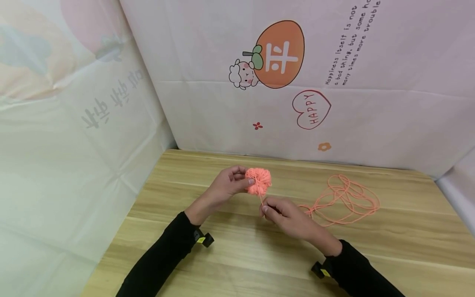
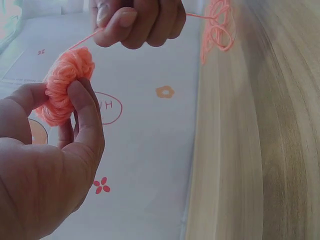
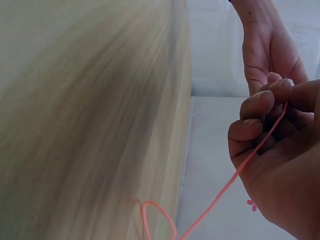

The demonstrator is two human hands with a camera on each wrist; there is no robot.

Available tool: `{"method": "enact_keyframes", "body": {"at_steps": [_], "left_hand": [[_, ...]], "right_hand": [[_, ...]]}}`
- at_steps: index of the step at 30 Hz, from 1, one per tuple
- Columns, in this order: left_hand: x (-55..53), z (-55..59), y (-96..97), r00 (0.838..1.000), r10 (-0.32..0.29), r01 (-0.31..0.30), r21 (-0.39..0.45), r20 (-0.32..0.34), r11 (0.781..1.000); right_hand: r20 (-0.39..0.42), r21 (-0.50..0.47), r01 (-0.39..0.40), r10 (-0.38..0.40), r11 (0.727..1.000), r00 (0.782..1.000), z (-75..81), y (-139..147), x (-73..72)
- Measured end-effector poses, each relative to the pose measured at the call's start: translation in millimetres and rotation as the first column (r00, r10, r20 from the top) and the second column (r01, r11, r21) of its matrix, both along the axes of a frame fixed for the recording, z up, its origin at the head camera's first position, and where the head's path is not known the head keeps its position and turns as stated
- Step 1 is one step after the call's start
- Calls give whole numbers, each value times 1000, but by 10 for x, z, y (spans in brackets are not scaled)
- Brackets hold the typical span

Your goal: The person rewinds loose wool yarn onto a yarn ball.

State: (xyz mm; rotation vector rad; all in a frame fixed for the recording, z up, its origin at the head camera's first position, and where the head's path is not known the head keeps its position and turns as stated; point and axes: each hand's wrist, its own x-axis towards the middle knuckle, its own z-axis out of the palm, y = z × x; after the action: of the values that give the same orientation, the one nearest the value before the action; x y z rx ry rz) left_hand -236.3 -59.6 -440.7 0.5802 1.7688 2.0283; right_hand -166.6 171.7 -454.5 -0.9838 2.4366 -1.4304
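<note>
Between its thumb and fingers my left hand (image 1: 230, 182) holds a small bundle of coral yarn (image 1: 261, 180), wound into a puffy, squarish ball. In the left wrist view the yarn bundle (image 2: 62, 85) is seen edge-on, pinched near its lower end. My right hand (image 1: 287, 216), just to the right and nearer the body, pinches the strand (image 1: 261, 200) that comes off the bundle. Through the right hand's curled fingers the strand (image 3: 225, 187) runs on toward the table. The bundle is hidden in the right wrist view.
Loose loops of coral yarn (image 1: 346, 200) lie in a tangle on the wooden table (image 1: 237, 255), right of the hands. A printed white cloth (image 1: 208, 115) hangs behind the table's far edge, and another pale cloth (image 1: 74, 173) hangs on the left.
</note>
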Motion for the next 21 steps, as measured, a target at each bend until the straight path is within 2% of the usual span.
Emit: {"method": "enact_keyframes", "body": {"at_steps": [5, 11, 15, 21], "left_hand": [[9, 21, 12, 997, -75, 75, 26, 2, 997], [74, 41, 30, 978, -203, 203, -11, -48, 979], [92, 46, 34, 970, -234, 233, -26, -60, 972], [106, 29, 36, 959, -278, 274, -70, -50, 959]], "right_hand": [[26, 6, 20, -20, 1000, 999, -43, 20, -29], [42, -4, 6, -6, 1000, 999, -64, 56, -106], [40, -39, -26, 27, 999, 999, -54, 95, -191], [69, -2, 27, -27, 1000, 997, -13, 133, -289]]}}
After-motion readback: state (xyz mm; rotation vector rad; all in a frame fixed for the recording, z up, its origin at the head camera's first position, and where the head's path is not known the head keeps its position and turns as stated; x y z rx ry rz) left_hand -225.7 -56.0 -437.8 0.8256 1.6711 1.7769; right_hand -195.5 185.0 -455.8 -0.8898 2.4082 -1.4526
